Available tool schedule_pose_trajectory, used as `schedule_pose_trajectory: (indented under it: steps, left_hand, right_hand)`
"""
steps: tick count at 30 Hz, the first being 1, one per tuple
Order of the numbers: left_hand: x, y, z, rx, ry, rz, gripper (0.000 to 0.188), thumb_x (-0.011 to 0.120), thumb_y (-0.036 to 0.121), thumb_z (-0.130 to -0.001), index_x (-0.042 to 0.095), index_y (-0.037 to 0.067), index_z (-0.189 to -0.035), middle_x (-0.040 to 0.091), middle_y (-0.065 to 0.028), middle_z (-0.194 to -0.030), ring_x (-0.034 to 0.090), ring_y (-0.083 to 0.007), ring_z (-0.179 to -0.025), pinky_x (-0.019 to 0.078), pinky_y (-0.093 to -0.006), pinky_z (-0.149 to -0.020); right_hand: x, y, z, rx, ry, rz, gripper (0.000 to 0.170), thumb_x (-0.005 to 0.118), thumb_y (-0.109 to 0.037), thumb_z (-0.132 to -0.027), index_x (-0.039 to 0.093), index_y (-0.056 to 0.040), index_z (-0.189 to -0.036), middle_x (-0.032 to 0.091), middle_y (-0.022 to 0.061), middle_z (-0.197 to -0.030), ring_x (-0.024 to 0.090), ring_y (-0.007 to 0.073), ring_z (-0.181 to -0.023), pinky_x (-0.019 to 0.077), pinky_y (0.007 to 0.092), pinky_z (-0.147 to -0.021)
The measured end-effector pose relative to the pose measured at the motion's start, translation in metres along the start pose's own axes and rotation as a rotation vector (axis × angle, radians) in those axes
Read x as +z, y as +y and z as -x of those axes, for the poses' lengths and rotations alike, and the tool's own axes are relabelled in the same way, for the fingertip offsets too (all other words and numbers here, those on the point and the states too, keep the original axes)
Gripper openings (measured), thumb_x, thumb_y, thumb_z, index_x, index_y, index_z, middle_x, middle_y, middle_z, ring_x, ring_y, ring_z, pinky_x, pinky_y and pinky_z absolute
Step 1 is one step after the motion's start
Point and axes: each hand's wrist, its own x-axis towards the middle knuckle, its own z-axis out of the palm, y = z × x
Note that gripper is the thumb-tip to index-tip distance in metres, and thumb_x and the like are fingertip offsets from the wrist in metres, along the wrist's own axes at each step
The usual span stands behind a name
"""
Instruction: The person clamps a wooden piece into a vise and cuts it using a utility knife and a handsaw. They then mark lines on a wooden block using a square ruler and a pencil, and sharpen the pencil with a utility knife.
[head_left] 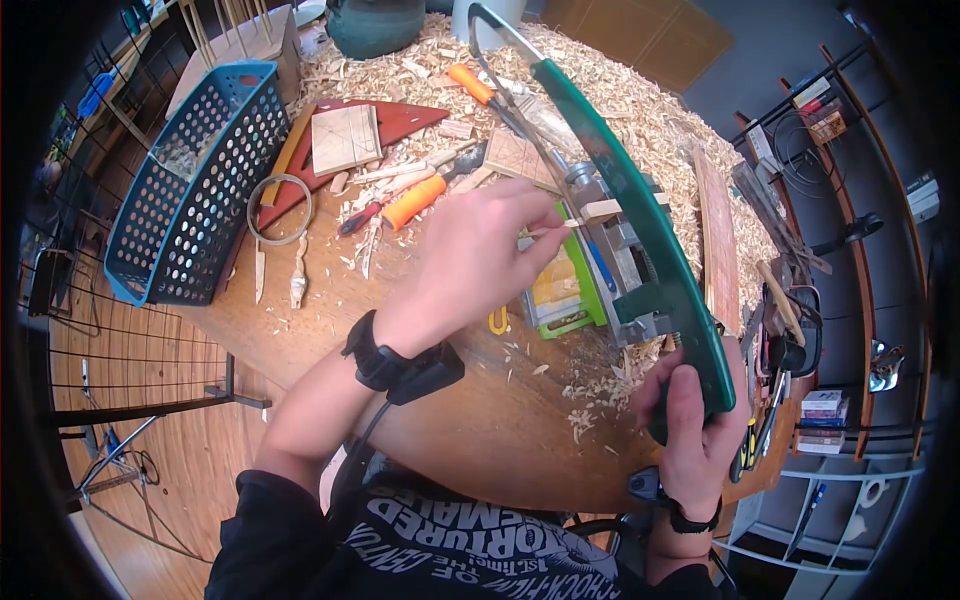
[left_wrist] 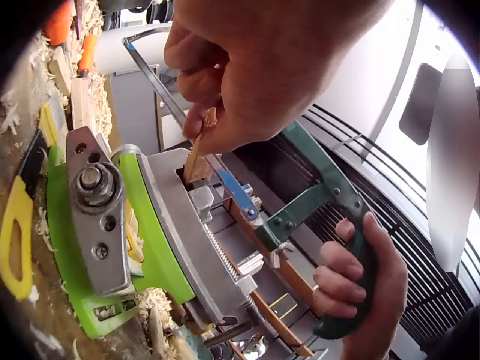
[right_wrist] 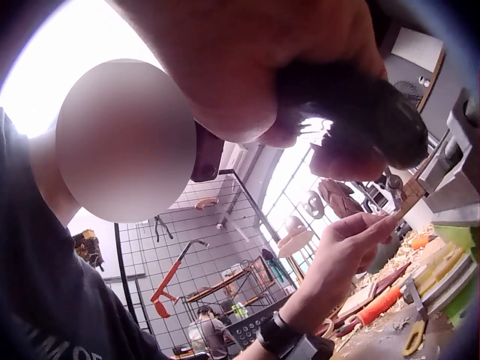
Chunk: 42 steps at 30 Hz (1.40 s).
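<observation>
A green-framed hacksaw (head_left: 640,215) slants over a metal bench vise (left_wrist: 169,217), its thin blade running past the vise top. My right hand (head_left: 690,425) grips the saw's handle, fingers wrapped round it, as the left wrist view also shows. Thumb and fingertips of my left hand (head_left: 485,245) pinch a thin wood piece (left_wrist: 194,161) at the vise jaws, close beside the blade. A small wooden block (head_left: 608,208) shows at the vise under the saw frame. Beside the vise lies a bright green tray (head_left: 590,310) with yellowish pieces in it.
Wood shavings (head_left: 420,75) cover the back of the table. A blue perforated basket (head_left: 190,190) stands at the left, near a ring (head_left: 252,215) and a dark red triangular board (head_left: 400,120). Orange-handled tools (head_left: 412,203) lie between. A plank (head_left: 712,235) is right of the vise.
</observation>
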Motion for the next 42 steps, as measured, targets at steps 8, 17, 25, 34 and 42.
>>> schedule_pose_trajectory:
  steps: [8, 17, 25, 34, 42]
  left_hand:
    - [0.005, -0.003, 0.003, 0.043, 0.043, -0.006, 0.008, 0.073, 0.008, -0.083, 0.069, 0.002, -0.082, 0.061, -0.0067, -0.075, 0.056, -0.0178, -0.055, 0.0436, -0.0298, -0.052]
    - [0.008, -0.003, 0.004, 0.063, 0.081, 0.003, 0.010, 0.074, 0.008, -0.083, 0.067, 0.001, -0.082, 0.059, -0.0074, -0.074, 0.055, -0.0189, -0.055, 0.0429, -0.0310, -0.052]
    - [0.008, -0.006, 0.004, 0.090, 0.055, -0.008, 0.011, 0.073, 0.007, -0.084, 0.065, 0.000, -0.084, 0.056, -0.0077, -0.074, 0.054, -0.0195, -0.058, 0.0429, -0.0311, -0.053]
    - [0.010, -0.002, 0.004, 0.130, 0.066, 0.074, 0.010, 0.070, 0.002, -0.085, 0.062, -0.003, -0.084, 0.054, -0.0094, -0.076, 0.056, -0.0203, -0.061, 0.0442, -0.0304, -0.054]
    - [0.011, -0.004, 0.004, 0.128, 0.075, 0.097, 0.010, 0.070, 0.001, -0.085, 0.061, -0.002, -0.084, 0.053, -0.0084, -0.074, 0.054, -0.0183, -0.059, 0.0415, -0.0293, -0.052]
  right_hand:
    - [-0.004, -0.036, -0.008, 0.126, 0.080, 0.039, 0.017, 0.055, -0.016, -0.100, 0.055, 0.0008, -0.101, 0.054, 0.0007, -0.068, 0.048, 0.0056, -0.053, 0.0347, 0.0202, -0.047]
    - [-0.068, -0.048, 0.077, 0.013, 0.461, -0.055, 0.051, 0.051, -0.018, -0.102, 0.033, 0.0010, -0.145, 0.058, 0.0184, -0.096, 0.051, 0.0144, -0.048, 0.0407, 0.0249, -0.036]
    - [-0.094, -0.069, 0.078, 0.024, 0.499, 0.051, 0.033, 0.043, -0.026, -0.105, 0.042, 0.0059, -0.114, 0.049, 0.0129, -0.063, 0.043, 0.0151, -0.034, 0.0407, 0.0258, -0.031]
    - [-0.104, -0.095, 0.056, 0.104, 0.379, 0.086, 0.034, 0.044, -0.031, -0.105, 0.046, 0.0022, -0.106, 0.046, 0.0091, -0.056, 0.038, 0.0133, -0.032, 0.0346, 0.0255, -0.026]
    - [-0.043, -0.079, 0.001, 0.216, 0.236, 0.024, 0.040, 0.054, -0.021, -0.099, 0.050, 0.0060, -0.128, 0.051, 0.0083, -0.069, 0.046, 0.0110, -0.041, 0.0344, 0.0244, -0.034]
